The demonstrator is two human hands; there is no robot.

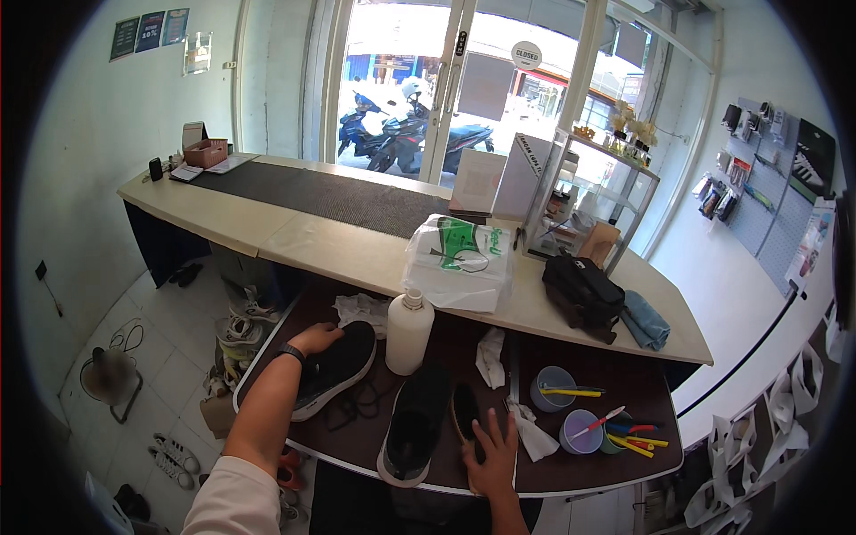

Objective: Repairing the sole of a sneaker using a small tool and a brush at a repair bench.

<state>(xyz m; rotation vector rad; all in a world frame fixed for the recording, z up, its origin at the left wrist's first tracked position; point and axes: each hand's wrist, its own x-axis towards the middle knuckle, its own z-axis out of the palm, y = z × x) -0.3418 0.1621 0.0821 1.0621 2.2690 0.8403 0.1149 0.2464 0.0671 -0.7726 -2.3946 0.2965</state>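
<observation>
My left hand [316, 339] is closed on a black shoe [350, 361] with a pale sole, at the left of the dark brown lower tabletop [308, 432]. My right hand [489, 450] is spread open with nothing in its grasp, close beside a narrow brush [462, 412]; whether they touch I cannot tell. Left of the brush lies a second black shoe [417, 415], its opening toward me. Dark laces [357, 408] lie loose between the shoes. Behind them stands an uncapped white bottle [409, 337]. Crumpled white paper [361, 308] lies behind the left shoe.
To the right are a grey cup [551, 379], a lilac cup [580, 428] and several yellow-handled brushes [635, 437]. More crumpled paper [533, 432] lies near them. The raised cream counter [321, 245] bears a plastic bag [459, 259], a black bag [584, 294] and a blue cloth [645, 321].
</observation>
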